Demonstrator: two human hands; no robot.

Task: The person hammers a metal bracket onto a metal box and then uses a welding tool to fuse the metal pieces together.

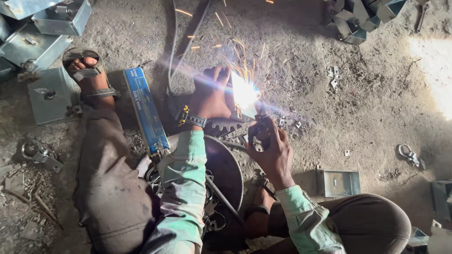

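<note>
One blue electrode box [146, 112] lies by the left knee, and one grey metal channel [337, 182] sits near the right. The left hand [211, 96] presses flat on the metal plate [241, 96] under the sparks; the right hand [270, 148] grips the welding holder [258, 123], fingers closed.

Dusty dirt floor [376, 117], sunlit patch [433, 66]

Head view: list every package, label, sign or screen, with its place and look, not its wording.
Long blue cardboard box: lies flat on the dirt floor, between the sandalled foot and the left hand; slim rectangle, blue with pale print, one end open.
No signs or screens show.
</note>
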